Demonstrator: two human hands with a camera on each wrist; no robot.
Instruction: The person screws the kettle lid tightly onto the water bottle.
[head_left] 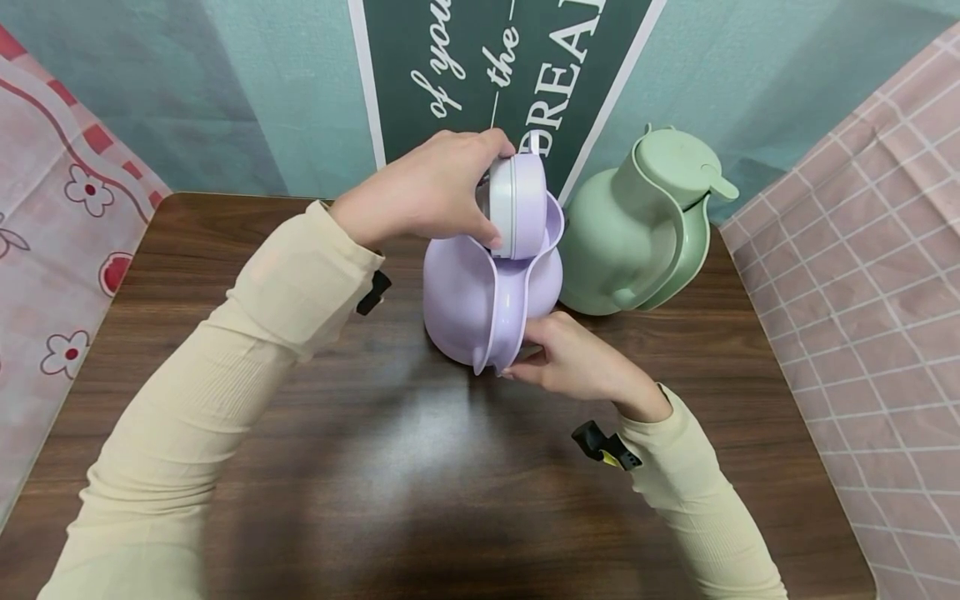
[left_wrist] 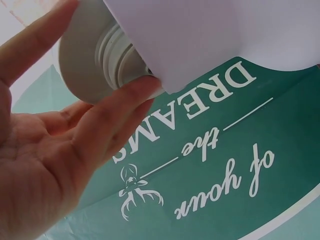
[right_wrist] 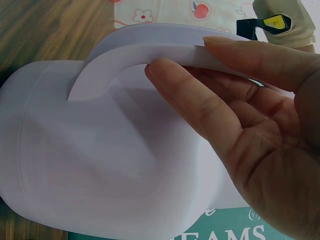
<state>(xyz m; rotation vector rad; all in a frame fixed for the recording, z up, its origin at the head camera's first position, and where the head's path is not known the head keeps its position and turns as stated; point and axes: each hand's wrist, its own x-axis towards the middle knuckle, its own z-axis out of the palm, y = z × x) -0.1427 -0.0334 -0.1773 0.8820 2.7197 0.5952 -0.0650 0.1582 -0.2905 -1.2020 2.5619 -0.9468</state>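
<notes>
A lilac vacuum jug (head_left: 457, 292) stands on the wooden table with its handle toward me. My left hand (head_left: 442, 187) holds its lid (head_left: 529, 208) between thumb and fingers, on edge at the jug's mouth. In the left wrist view the lid's pale, ringed underside (left_wrist: 85, 60) shows between the fingers; whether it touches the rim I cannot tell. My right hand (head_left: 577, 358) grips the lower part of the jug handle (head_left: 512, 312). The right wrist view has the thumb on the handle's outer side and a finger (right_wrist: 195, 100) on its inner side.
A pale green jug (head_left: 615, 242) with its lid on stands close at the right of the lilac one. Behind them hangs a dark green lettered poster (head_left: 405, 33). Patterned cloths bound the wooden table (head_left: 360, 517), a pink checked one (head_left: 862, 275) at the right.
</notes>
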